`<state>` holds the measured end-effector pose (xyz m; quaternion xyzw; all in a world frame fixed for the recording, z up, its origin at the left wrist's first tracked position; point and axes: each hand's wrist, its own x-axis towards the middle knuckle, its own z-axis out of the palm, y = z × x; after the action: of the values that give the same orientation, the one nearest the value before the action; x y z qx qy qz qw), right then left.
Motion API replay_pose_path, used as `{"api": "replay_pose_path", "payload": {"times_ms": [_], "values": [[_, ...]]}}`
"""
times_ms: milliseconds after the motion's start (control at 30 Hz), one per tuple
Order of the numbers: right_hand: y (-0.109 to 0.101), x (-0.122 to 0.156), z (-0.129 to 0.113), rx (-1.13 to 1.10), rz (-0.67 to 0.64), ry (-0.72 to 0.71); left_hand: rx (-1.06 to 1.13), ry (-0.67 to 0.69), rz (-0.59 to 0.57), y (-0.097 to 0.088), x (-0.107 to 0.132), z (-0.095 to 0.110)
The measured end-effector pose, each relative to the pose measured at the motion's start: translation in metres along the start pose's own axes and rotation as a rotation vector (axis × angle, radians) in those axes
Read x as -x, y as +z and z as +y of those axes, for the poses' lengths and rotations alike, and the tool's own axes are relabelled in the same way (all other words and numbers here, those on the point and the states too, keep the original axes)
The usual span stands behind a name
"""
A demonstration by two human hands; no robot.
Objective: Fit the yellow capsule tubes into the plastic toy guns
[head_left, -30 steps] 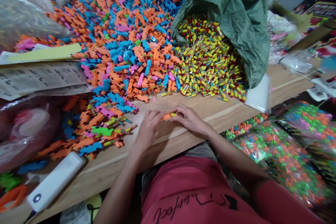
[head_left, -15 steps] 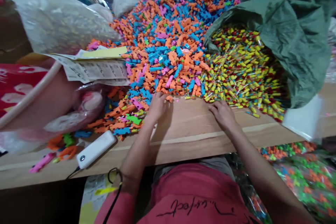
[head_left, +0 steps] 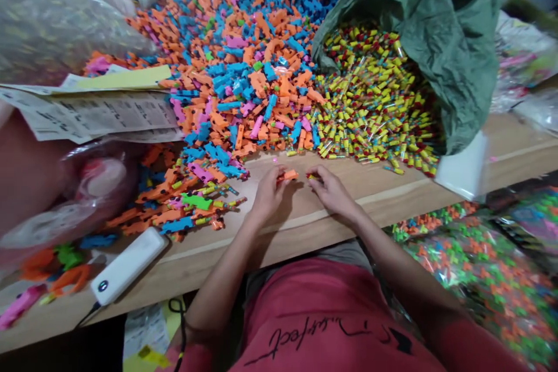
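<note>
My left hand [head_left: 267, 193] pinches a small orange plastic piece [head_left: 288, 175] just above the wooden table [head_left: 305, 215]. My right hand [head_left: 330, 189] is closed on a small yellow-and-red tube [head_left: 312, 176], held close to the orange piece. Behind the hands lies a big heap of orange, blue and pink plastic pieces [head_left: 253, 58]. A pile of yellow tubes with red caps [head_left: 370, 104] spills from a green sack [head_left: 436, 29] at the right. To the left of my hands sits a small group of pieces with tubes fitted in them [head_left: 187, 209].
A white power bank [head_left: 128, 264] with a cable lies near the table's front edge at left. Printed papers [head_left: 96, 113] and clear plastic bags [head_left: 56, 23] sit at far left. Bags of coloured pieces [head_left: 479, 267] lie on the floor at right. A white cup [head_left: 462, 171] stands by the sack.
Both hands drew back from the piles, the left with an orange piece and the right with a yellow tube, and came together at the table's middle.
</note>
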<state>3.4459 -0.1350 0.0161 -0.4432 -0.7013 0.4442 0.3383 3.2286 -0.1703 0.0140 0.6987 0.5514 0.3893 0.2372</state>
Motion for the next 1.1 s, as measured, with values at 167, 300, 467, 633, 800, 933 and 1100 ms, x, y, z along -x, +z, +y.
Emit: {"api": "replay_pose_path", "payload": {"times_ms": [167, 300, 467, 633, 800, 933, 1100], "values": [[0.005, 0.006, -0.012, -0.159, -0.053, 0.056, 0.031, 0.045, -0.034, 0.001, 0.004, 0.022], [0.002, 0.01, -0.016, -0.209, -0.055, 0.065, 0.006, 0.076, -0.036, 0.0, 0.005, 0.023], [0.003, 0.011, -0.018, -0.235, -0.047, 0.071, -0.092, 0.159, -0.044, -0.002, 0.006, 0.02], [0.005, 0.011, -0.019, -0.256, -0.012, 0.033, -0.208, 0.192, -0.09, -0.006, 0.007, 0.024], [0.0, 0.011, -0.022, -0.166, -0.083, -0.023, -0.238, 0.22, -0.103, -0.007, 0.009, 0.024], [-0.003, 0.009, -0.023, -0.069, -0.072, -0.057, -0.258, 0.251, -0.108, -0.004, 0.012, 0.021], [0.0, 0.007, -0.02, 0.094, -0.052, -0.087, -0.323, 0.274, -0.049, 0.005, 0.016, 0.022]]}}
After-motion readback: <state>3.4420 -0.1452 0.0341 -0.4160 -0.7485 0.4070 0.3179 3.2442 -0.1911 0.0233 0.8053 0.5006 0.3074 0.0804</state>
